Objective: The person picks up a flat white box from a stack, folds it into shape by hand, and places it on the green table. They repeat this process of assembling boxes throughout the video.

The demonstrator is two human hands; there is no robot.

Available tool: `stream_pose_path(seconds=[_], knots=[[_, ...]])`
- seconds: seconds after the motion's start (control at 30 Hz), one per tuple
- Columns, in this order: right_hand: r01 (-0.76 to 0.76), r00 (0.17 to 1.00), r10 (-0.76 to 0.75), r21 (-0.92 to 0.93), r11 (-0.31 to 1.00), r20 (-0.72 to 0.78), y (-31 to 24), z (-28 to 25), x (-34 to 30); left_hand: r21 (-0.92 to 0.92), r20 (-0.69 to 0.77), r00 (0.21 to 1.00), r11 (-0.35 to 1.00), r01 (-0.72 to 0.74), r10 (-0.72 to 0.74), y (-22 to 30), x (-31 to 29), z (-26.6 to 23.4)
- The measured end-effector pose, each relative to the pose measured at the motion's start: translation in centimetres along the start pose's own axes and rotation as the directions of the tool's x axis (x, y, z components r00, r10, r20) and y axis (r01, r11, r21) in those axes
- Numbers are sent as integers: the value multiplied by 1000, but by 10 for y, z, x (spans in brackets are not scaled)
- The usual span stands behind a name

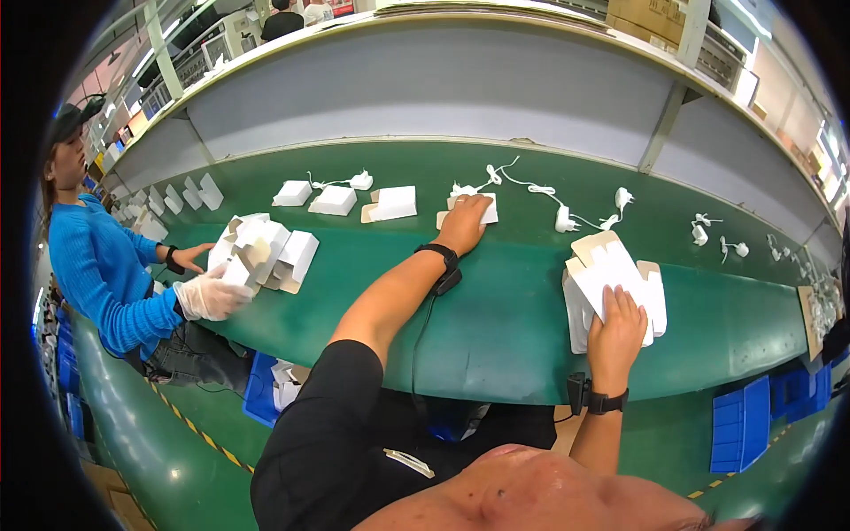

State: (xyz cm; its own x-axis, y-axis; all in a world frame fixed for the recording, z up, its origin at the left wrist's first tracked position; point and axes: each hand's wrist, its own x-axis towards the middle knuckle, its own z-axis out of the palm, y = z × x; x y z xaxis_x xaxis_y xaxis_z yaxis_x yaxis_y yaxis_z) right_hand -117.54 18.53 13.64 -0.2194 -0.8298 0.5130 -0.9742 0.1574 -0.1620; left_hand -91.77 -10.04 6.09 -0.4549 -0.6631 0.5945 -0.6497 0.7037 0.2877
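Note:
My left hand [465, 223] reaches to the far strip of the green table, its fingers closed over a small white box [491, 211]. A white plug adapter with a cable [489, 180] lies just beyond that box. Nearer to me on the right, my right hand [617, 329] lies with fingers stretched out on a pile of white folding cartons [611, 270], some with open flaps. To the left of my left hand stand more small white boxes, among them an open-flapped carton [394, 203] and a closed-looking one [334, 200].
More white plug adapters [567, 219] with cables lie along the far strip to the right. At the left a co-worker [115, 257] in a blue sweater handles another carton pile [266, 248]. A raised shelf [425, 22] runs behind; blue bins [742, 425] stand below right.

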Motion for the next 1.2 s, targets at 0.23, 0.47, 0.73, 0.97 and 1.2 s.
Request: stream_pose_path(seconds=[0.23,0.47,0.73,0.97,1.2], knots=[[88,946,-20,199,976,-323,-16,-22,-8,-645,272,942,689,329,-195,102,-26,-46],[185,982,-141,731,657,-122,-114,-19,-56,-958,270,942,46,284,-200,212,-121,-118],[-195,940,-205,923,331,273,-84,-63,-49,-866,481,869,-91,492,119,187,-211,-157],[-249,452,-691,823,510,565,-53,-75,-32,-882,430,901,-187,433,57,226,-217,-173],[-314,899,-330,949,-32,286,-77,-62,-77,-950,311,942,-61,305,-130,231,-214,-166]])
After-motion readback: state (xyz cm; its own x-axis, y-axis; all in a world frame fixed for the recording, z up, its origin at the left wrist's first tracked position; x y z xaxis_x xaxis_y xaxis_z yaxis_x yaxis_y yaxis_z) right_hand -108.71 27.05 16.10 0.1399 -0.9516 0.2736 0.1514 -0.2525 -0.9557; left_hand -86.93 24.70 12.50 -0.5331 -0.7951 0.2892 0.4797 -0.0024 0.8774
